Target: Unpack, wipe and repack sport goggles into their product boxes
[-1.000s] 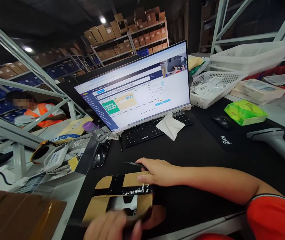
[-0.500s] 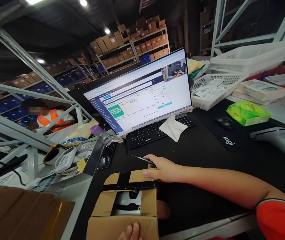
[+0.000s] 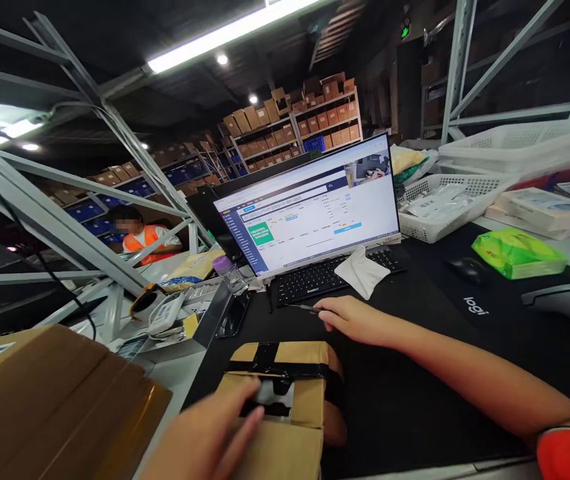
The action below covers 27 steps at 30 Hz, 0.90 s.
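A small cardboard box [image 3: 285,400] with black tape across its top sits on the black desk mat [image 3: 415,373] close to me, flaps parted over a white item inside. My left hand [image 3: 205,437] lies on the box's near left flap, fingertips at the opening, slightly blurred. My right hand [image 3: 352,319] rests on the mat just beyond the box, fingers closed around a thin dark blade or pen [image 3: 301,307] that points left. The right forearm stretches in from the lower right.
Monitor [image 3: 309,210], keyboard [image 3: 332,277] with a white cloth [image 3: 362,273], mouse [image 3: 467,270], green packet [image 3: 517,252] and a scanner [image 3: 569,303] lie beyond. White baskets [image 3: 445,207] stand at back right. A big brown carton [image 3: 49,407] sits at left. A person in an orange vest [image 3: 145,239] works behind the rack.
My right hand has come off the box's far edge and now rests on the mat behind it. My left hand has moved up onto the flaps. The view tilted upward.
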Each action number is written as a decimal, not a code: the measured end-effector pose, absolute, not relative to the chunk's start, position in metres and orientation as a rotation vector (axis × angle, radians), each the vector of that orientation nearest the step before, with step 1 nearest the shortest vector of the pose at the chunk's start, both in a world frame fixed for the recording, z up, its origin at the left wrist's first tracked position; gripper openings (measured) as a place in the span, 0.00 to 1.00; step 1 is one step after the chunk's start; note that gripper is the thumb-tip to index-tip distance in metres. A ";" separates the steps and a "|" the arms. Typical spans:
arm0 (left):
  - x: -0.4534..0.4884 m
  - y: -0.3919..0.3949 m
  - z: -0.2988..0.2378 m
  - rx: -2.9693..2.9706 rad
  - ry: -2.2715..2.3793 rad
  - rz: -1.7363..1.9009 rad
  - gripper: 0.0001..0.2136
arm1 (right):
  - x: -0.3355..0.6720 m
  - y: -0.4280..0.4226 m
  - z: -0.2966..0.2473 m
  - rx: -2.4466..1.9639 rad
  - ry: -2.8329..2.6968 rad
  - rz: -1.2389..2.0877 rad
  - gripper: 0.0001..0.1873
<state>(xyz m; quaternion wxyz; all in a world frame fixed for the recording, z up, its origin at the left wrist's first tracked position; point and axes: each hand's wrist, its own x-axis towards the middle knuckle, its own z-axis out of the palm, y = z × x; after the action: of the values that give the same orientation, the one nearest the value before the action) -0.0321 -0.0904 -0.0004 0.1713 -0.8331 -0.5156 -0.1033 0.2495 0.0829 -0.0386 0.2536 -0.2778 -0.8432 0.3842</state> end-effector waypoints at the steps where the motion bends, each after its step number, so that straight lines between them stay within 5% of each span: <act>1: -0.033 -0.077 0.007 -2.318 -1.437 -0.283 0.17 | 0.262 0.084 -0.028 -0.734 -2.342 1.002 0.14; 5: -0.033 -0.025 0.010 -2.440 -1.383 0.030 0.31 | 0.314 0.086 0.005 -0.563 -2.632 0.952 0.17; 13: -0.034 -0.010 -0.022 -2.440 -1.141 0.010 0.17 | 0.313 0.088 -0.003 -0.420 -2.933 1.006 0.17; 27: -0.030 -0.006 -0.024 -2.418 -1.203 -0.207 0.21 | 0.313 0.118 -0.026 -0.983 -2.723 0.910 0.20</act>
<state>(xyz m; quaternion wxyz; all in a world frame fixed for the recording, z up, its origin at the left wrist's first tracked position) -0.0305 -0.0063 -0.0241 0.2146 -0.8719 -0.4337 -0.0747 0.3130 0.1182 -0.0261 0.0537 -0.3236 -0.8960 0.2994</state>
